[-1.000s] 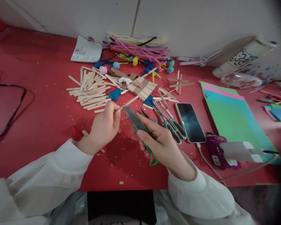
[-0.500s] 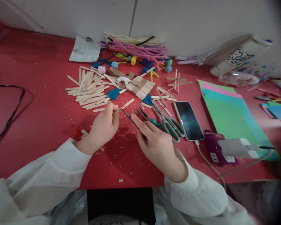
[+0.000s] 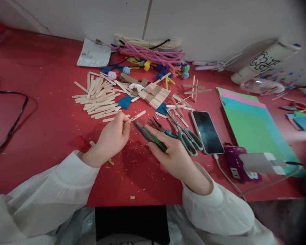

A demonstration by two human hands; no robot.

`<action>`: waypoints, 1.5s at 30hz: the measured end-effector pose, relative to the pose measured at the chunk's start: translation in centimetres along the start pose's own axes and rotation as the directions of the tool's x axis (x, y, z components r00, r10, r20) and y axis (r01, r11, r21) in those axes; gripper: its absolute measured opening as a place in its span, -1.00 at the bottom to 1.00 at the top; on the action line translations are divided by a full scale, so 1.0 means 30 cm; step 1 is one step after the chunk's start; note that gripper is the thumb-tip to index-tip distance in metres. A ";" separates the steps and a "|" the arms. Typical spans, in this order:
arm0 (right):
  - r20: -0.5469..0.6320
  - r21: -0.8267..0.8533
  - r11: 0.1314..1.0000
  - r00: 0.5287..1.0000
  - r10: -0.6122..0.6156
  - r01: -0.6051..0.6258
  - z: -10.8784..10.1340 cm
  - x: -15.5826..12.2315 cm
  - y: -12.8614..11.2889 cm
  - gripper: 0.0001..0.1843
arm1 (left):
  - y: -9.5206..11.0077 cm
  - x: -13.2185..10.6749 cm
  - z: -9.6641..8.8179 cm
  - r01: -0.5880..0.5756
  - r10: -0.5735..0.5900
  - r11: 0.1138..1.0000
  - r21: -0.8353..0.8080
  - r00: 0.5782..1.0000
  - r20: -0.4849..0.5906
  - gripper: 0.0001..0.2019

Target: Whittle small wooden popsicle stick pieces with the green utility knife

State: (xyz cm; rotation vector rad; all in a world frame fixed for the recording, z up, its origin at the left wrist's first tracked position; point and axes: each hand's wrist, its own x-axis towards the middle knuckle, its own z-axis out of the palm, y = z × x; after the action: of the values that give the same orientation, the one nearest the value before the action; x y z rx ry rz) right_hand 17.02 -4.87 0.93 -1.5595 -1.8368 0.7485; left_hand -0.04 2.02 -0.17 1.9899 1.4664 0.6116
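Observation:
My left hand (image 3: 114, 136) is closed in a pinch on one end of a wooden craft stick (image 3: 139, 115), whose other end points away to the right. In my right hand (image 3: 173, 154) is a utility knife (image 3: 154, 139) with a green grip, the fingers wrapped round its body. The knife's tip is close to the craft stick; whether they touch I cannot tell. Just beyond my right hand lie pliers (image 3: 158, 125) and green-handled scissors (image 3: 190, 140). Small wood shavings are scattered on the red table (image 3: 142, 183) around both hands.
A pile of craft sticks (image 3: 99, 98) lies beyond my left hand, beside a panel of joined sticks (image 3: 155, 95). Pipe cleaners (image 3: 150, 54) lie at the wall. To the right are a phone (image 3: 207, 132) on a cable, coloured sheets (image 3: 255, 119) and a bottle (image 3: 265, 61).
My right hand has turned the utility knife, so its green side now shows, and shifted slightly right. My left hand keeps the craft stick in nearly the same place.

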 end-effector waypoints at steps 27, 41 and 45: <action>-0.058 -0.022 1.000 0.998 -0.022 0.021 0.018 -0.001 0.014 -0.49 | -0.007 -0.001 0.008 -0.066 0.066 0.998 0.003 0.997 -0.045 -0.92; -0.088 -0.307 0.950 0.993 -0.080 0.050 0.034 -0.022 -0.005 -0.49 | -0.012 -0.006 0.016 -0.048 0.049 0.999 0.009 0.998 -0.033 -0.94; -0.069 -0.180 0.984 0.997 -0.025 0.012 0.029 -0.022 -0.011 -0.49 | -0.013 -0.006 0.017 -0.061 0.063 0.998 0.031 0.996 -0.058 -0.95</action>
State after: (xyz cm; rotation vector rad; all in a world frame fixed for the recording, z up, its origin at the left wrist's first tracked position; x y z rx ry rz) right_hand 16.23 -5.62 0.55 -1.6564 -1.9073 0.5239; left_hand -0.03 1.84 -0.80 2.0623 1.4603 0.6842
